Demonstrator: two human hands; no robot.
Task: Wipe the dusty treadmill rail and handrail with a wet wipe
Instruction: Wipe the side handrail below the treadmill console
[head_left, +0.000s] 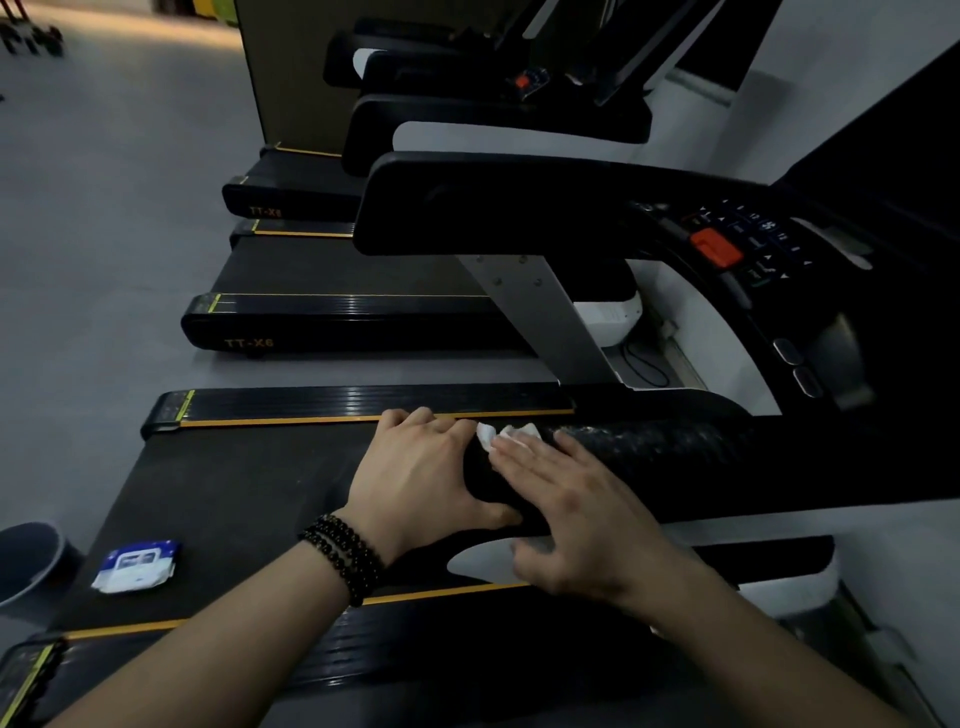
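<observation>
A black handrail of the nearest treadmill runs from the centre to the right. My left hand grips its near end, with the fingers curled over the top and the thumb underneath. My right hand lies over the rail just right of the left hand, fingers straight, pressing a crumpled white wet wipe onto the rail. Only a small part of the wipe shows beyond the fingertips. The ribbed side rail with a yellow stripe lies beyond the hands, and the near side rail passes under my forearms.
A blue-and-white pack of wipes lies on the treadmill belt at lower left. A grey bin stands on the floor left of it. The console with an orange stop button is at right. More treadmills stand in a row behind.
</observation>
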